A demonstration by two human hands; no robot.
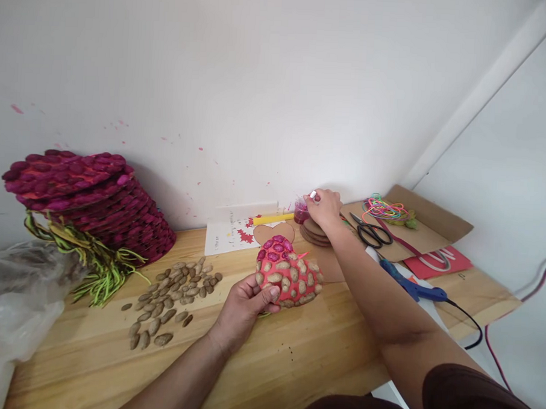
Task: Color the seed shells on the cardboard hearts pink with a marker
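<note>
My left hand [251, 300] is closed on the lower left edge of a peanut-covered heart [292, 278], thumb on top. Unshelled peanuts cover its pink face; those at the upper left are painted magenta, the others are bare. Over a small clear cup of magenta paint [301, 212], my right hand [325, 207] pinches a white-ended tool [313, 195]; its lower part is hidden. Brown heart-shaped cutouts [314, 235] are stacked just below that hand. Left of my left hand, loose peanuts [174, 293] are spread over the wooden table [266, 361].
A tall stack of magenta peanut-covered pieces [92, 202] with green strands [104, 275] leans at the left, beside a plastic bag [19, 302]. Toward the right are scissors [373, 233], a blue glue gun [412, 286] with a cord, colourful strings [385, 207] and a cardboard box [430, 217].
</note>
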